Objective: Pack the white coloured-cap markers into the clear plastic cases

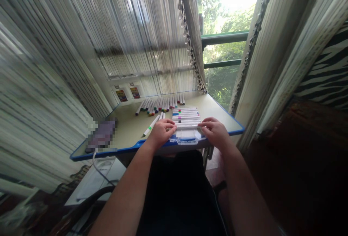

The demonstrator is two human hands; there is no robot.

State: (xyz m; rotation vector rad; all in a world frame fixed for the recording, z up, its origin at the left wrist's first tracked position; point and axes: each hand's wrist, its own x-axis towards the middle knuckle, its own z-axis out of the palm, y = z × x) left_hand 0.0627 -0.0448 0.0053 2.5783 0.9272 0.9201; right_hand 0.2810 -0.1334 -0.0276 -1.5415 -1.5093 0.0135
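Note:
A clear plastic case (187,140) lies near the front edge of the desk, with a row of white markers (186,114) stacked side by side inside it. My left hand (163,131) is at the case's left side, fingers bent, touching one end of the nearest white marker (187,124). At the other end of that marker is my right hand (214,131), its thumb and fingertips closed on it. Beside my left hand rests a loose marker with a green band (150,125). More loose markers (160,104) with coloured caps lie along the back of the desk.
The desk (126,120) has a blue rim. A blurred purple item (102,134) sits at its left end, with a cable (95,161) hanging below. Two small packages with colourful labels (127,94) stand at the back left. String curtains (141,29) hang behind, beside a window.

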